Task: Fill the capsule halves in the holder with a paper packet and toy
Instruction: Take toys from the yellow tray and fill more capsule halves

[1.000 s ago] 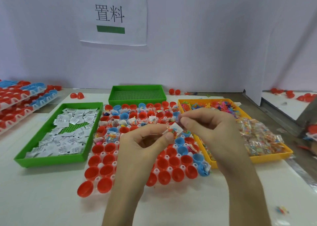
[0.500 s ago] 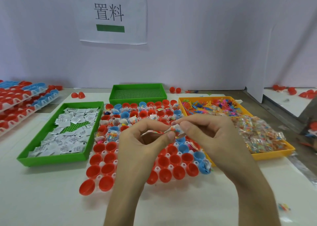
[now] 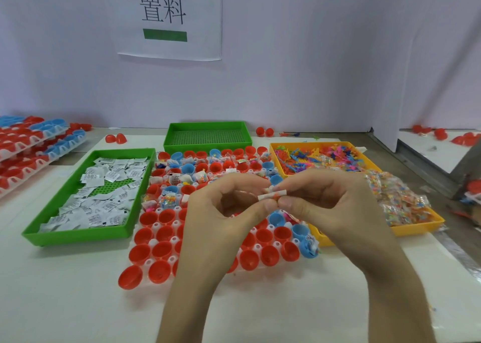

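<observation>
Since 1 s ago the packet point(image 3: 272, 195) looks different: then it was a wider white square betw. the fingertips, now it is a narrow white strip lying about level. Both hands stay at nearly the same place over the holder point(image 3: 172, 260).

Head view: the left hand point(image 3: 229, 212) pinches the left end of the packet w/ thumb and forefinger, the other fingers curled. The right hand point(image 3: 333, 207) pinches the right end in the same way. A small orange bit shows at the lower edge of the strip; I cannot tell what it is. The packet is in the air above the middle of the holder, not in any cup.

The holder is white and stands on the table point(image 3: 65, 303), w/ red and blue capsule halves point(image 3: 161, 234). The far rows have packets and colourful bits inside; the near red halves show only their inside.

Left of the holder is a green tray point(image 3: 78, 234) w/ spare packets point(image 3: 104, 184). Behind is a 2nd green tray point(image 3: 208, 145). At right is a yellow tray point(image 3: 416, 228) w/ toys point(image 3: 325, 158). Stacked holders point(image 3: 31, 145) are at far left, and a sign point(image 3: 169, 17) hangs on the wall.
</observation>
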`<state>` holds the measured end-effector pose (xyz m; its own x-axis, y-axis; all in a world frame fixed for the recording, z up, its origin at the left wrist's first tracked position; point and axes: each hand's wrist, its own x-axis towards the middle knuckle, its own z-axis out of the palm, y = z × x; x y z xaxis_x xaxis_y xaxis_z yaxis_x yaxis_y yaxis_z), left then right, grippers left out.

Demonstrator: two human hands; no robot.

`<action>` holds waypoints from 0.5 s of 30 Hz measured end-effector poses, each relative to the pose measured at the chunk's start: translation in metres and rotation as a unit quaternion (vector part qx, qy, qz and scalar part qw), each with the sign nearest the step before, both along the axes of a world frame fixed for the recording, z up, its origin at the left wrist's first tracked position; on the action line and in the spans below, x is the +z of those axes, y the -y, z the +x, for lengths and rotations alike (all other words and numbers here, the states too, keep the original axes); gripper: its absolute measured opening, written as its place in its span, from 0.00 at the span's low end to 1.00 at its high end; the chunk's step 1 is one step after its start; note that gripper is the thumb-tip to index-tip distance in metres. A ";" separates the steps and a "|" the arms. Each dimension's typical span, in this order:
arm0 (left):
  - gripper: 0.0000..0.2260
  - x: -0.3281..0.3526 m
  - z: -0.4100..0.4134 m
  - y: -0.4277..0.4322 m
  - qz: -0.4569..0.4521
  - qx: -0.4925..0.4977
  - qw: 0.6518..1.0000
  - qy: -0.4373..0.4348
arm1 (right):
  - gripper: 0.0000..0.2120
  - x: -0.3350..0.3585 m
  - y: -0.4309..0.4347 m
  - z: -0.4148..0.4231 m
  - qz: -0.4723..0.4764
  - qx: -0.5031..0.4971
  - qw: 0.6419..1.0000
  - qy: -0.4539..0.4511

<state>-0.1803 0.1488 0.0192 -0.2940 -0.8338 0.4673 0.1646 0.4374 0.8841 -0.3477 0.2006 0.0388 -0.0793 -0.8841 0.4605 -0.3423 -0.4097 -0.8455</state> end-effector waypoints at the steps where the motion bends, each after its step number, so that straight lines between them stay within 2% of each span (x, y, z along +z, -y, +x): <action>1: 0.08 0.000 0.000 0.000 -0.011 0.002 1.000 0.001 | 0.09 0.000 0.000 0.001 -0.013 0.000 1.000 0.000; 9: 0.09 -0.002 0.001 -0.001 -0.100 0.041 0.993 -0.038 | 0.08 0.002 -0.001 0.003 -0.042 0.010 0.999 -0.009; 15: 0.08 -0.002 0.001 -0.001 -0.099 0.039 0.993 -0.043 | 0.09 0.002 -0.003 0.002 -0.033 0.026 0.999 -0.018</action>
